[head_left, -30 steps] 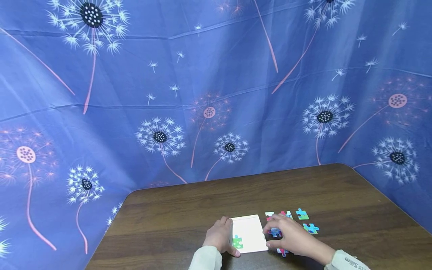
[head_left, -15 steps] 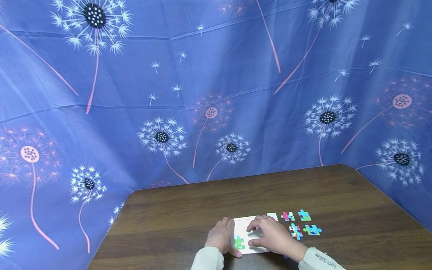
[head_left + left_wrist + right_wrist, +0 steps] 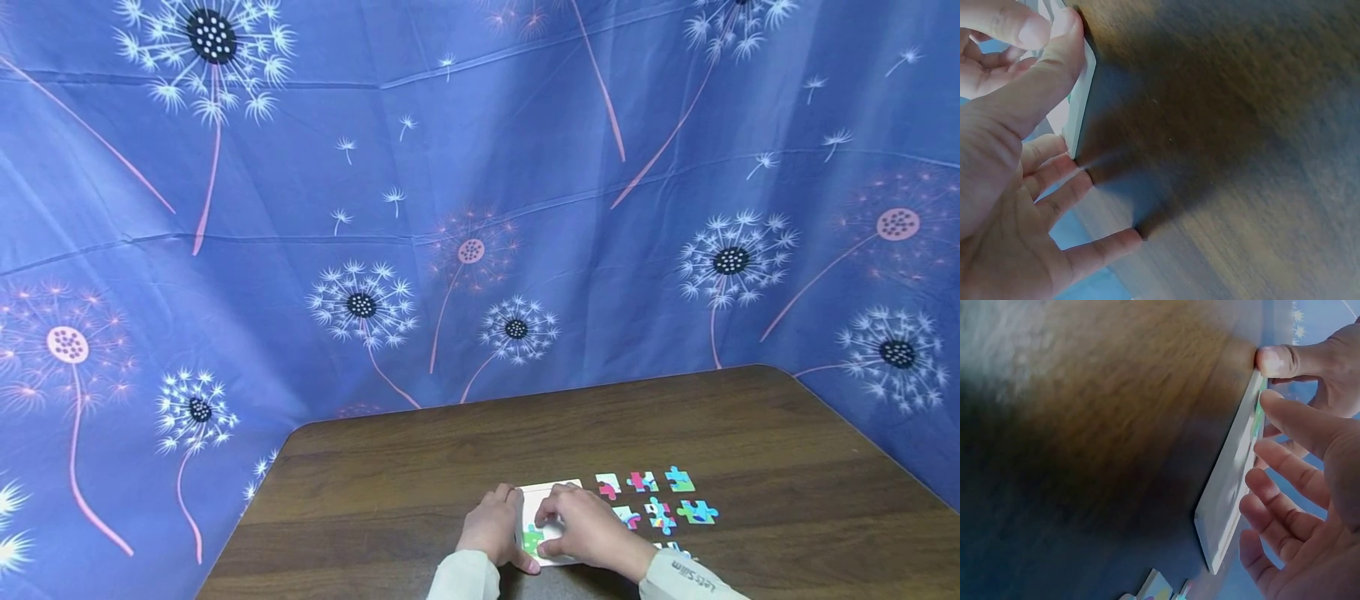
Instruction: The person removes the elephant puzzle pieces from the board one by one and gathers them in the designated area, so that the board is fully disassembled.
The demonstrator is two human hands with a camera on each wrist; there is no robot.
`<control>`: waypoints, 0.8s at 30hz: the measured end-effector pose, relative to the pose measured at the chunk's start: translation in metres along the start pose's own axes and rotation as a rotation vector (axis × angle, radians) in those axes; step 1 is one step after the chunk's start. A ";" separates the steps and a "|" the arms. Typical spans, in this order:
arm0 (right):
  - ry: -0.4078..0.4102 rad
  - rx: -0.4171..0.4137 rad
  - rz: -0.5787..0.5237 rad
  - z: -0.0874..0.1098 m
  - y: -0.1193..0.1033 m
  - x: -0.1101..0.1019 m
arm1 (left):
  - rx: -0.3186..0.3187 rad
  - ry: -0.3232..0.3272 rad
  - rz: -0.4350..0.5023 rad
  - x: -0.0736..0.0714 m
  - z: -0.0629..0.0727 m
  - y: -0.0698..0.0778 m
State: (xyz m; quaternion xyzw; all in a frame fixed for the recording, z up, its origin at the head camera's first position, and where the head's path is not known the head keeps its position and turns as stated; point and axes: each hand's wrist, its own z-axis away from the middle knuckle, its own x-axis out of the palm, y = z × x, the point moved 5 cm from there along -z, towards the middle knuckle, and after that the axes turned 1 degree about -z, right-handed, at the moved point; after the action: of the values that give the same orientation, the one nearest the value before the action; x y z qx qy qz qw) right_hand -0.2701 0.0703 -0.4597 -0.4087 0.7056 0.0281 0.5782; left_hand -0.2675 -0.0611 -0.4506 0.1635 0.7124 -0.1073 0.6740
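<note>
A shallow white square puzzle tray lies on the table, with a green jigsaw piece in its near left corner. My left hand holds the tray by its left side, thumb at the near edge and fingers along the left edge. Over the tray is my right hand, its thumb and forefinger at the two ends of the green piece; its other fingers are curled loosely above the tray in the right wrist view. The right hand hides the tray's right part.
Several loose jigsaw pieces lie in rows right of the tray, among them a blue-and-green one and a red-and-blue one. My right sleeve partly covers the nearest piece. The brown wooden table ends at a blue dandelion-print cloth.
My right hand has moved left from the tray's right edge to the green piece, uncovering several loose pieces. The left hand has stayed on the tray. The head view has shifted slightly.
</note>
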 end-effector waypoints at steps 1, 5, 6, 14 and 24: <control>0.000 0.001 0.006 0.000 0.000 0.000 | 0.001 -0.003 0.000 0.000 0.000 0.000; -0.012 0.027 0.020 0.000 0.005 -0.001 | 0.002 -0.010 0.000 0.002 -0.001 -0.001; -0.017 0.037 0.017 0.000 0.006 -0.001 | 0.003 -0.011 0.000 0.003 -0.001 -0.001; -0.041 0.040 0.010 -0.001 0.011 -0.003 | -0.005 -0.018 -0.005 0.005 -0.002 -0.001; -0.065 0.035 -0.049 0.007 0.019 -0.018 | -0.013 -0.020 0.003 0.003 -0.002 -0.001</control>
State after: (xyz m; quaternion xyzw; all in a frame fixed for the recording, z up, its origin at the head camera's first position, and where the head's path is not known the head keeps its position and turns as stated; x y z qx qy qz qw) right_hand -0.2763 0.0961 -0.4545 -0.4146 0.6766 0.0147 0.6083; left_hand -0.2699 -0.0610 -0.4540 0.1590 0.7062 -0.1034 0.6821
